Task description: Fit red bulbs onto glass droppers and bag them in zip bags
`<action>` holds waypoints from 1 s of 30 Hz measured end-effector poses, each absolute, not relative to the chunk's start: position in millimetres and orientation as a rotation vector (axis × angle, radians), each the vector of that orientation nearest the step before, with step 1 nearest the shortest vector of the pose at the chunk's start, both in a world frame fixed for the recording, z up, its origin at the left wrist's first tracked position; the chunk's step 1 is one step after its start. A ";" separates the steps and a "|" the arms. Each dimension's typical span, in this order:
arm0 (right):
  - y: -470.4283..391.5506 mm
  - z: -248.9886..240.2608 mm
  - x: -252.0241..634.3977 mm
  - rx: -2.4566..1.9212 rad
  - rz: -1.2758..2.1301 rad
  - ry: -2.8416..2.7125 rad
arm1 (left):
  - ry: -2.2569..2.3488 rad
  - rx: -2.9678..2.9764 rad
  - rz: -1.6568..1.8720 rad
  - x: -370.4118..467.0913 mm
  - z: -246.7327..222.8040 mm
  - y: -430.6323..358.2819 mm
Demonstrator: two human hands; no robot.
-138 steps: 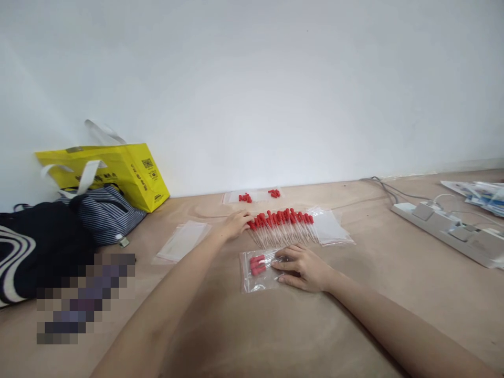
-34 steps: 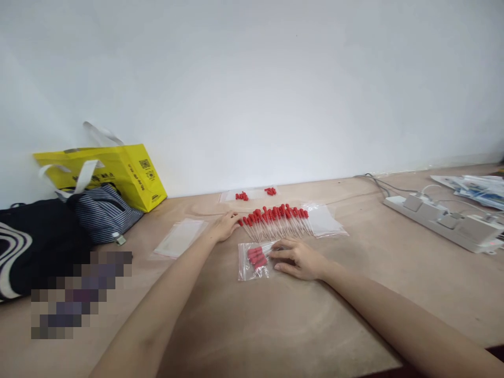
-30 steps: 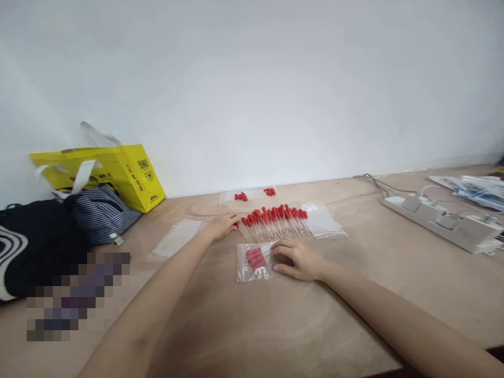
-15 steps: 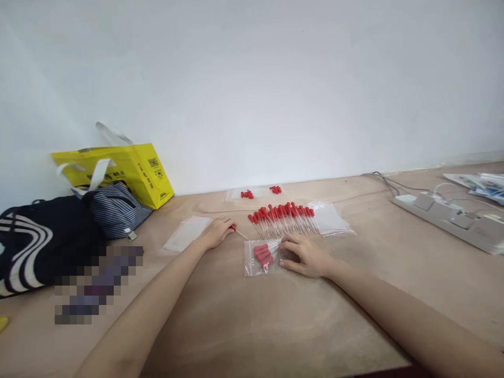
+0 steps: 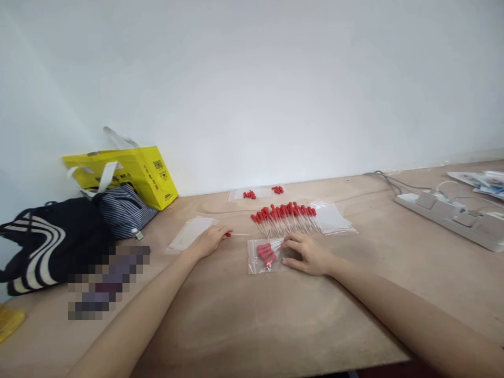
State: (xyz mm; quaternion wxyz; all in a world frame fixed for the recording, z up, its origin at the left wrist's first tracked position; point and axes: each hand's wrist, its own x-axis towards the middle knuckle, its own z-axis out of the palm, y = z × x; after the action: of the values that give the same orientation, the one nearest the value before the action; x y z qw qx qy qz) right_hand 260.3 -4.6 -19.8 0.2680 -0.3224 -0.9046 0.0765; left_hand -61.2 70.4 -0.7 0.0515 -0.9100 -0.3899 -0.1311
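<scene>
Closed on the red end of a thin pale stick, my left hand (image 5: 211, 240) rests beside a stack of clear bags (image 5: 191, 234). The stick points right. My right hand (image 5: 309, 254) has its fingers closed on the right end of a clear zip bag (image 5: 252, 257), which lies flat with several red-tipped sticks (image 5: 266, 252) inside. Just beyond the bag is a fanned row of red-tipped sticks (image 5: 284, 211), their red ends toward the wall. More clear bags (image 5: 334, 217) lie right of the row.
Near the wall, a bag (image 5: 261, 193) carries two red clusters. At the left stand a yellow bag (image 5: 159, 181), a striped pouch (image 5: 126, 210) and a black bag (image 5: 74, 236). A white power strip (image 5: 441, 216) with cables and some packets (image 5: 488, 182) are at the right.
My left hand has shifted slightly left, and its stick now lies more level. My right hand stays on the zip bag. The whole view has shifted a little.
</scene>
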 end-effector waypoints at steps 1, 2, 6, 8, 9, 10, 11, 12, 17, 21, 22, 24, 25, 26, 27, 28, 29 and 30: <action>-4.9 -19.3 260.2 -0.872 0.206 -2.441 | -1.206 -2.749 -0.432 -61.7 -0.5 67.7; -5.1 -19.0 260.1 -0.873 0.206 -2.441 | -1.230 -2.724 -0.466 -63.0 0.1 63.1; -4.6 -18.9 259.9 -0.883 0.208 -2.444 | -1.297 -2.647 -0.643 -73.2 4.1 29.2; -4.1 -19.1 260.1 -0.869 0.209 -2.450 | -1.254 -2.663 -0.671 -78.3 4.8 9.9; -4.0 -19.3 260.3 -0.862 0.208 -2.452 | -1.227 -2.668 -0.671 -80.2 4.5 1.7; -3.8 -19.4 260.4 -0.857 0.206 -2.451 | -1.201 -2.671 -0.660 -81.8 3.9 -4.9; -3.8 -19.4 260.6 -0.855 0.203 -2.448 | -1.181 -2.668 -0.648 -83.0 3.0 -9.8; -3.8 -19.5 260.7 -0.856 0.200 -2.446 | -1.169 -2.663 -0.637 -84.0 2.2 -13.2; -4.4 -19.4 260.9 -0.866 0.196 -2.448 | -1.166 -2.666 -0.614 -82.7 0.9 -16.8; -4.4 -19.3 260.7 -0.868 0.202 -2.450 | -1.140 -2.719 -0.641 -69.5 2.8 -18.1; -4.3 -19.3 260.7 -0.866 0.202 -2.449 | -1.123 -2.732 -0.649 -64.7 3.1 -18.4; -4.2 -19.3 260.8 -0.864 0.203 -2.450 | -1.083 -2.744 -0.667 -54.8 3.6 -18.9; -4.1 -19.3 260.9 -0.865 0.202 -2.452 | -1.066 -2.745 -0.673 -50.2 3.7 -19.0; -4.1 -19.3 261.0 -0.866 0.203 -2.453 | -1.051 -2.743 -0.680 -46.0 3.7 -19.2; -4.1 -19.4 261.1 -0.868 0.203 -2.453 | -1.041 -2.744 -0.685 -42.5 3.7 -19.6; -4.1 -19.5 261.1 -0.869 0.203 -2.453 | -1.036 -2.750 -0.690 -39.5 3.5 -20.3; -4.0 -19.6 261.2 -0.871 0.203 -2.452 | -1.035 -2.761 -0.699 -37.1 3.4 -21.2; -4.0 -19.8 261.2 -0.874 0.202 -2.451 | -1.039 -2.775 -0.714 -35.0 3.2 -22.4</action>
State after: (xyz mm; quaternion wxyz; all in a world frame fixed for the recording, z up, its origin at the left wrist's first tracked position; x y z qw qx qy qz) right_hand 261.2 -4.0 -19.8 0.2628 -0.3230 -0.9061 0.0748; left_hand -35.0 -22.4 3.2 0.0469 -0.9095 -0.3405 -0.2339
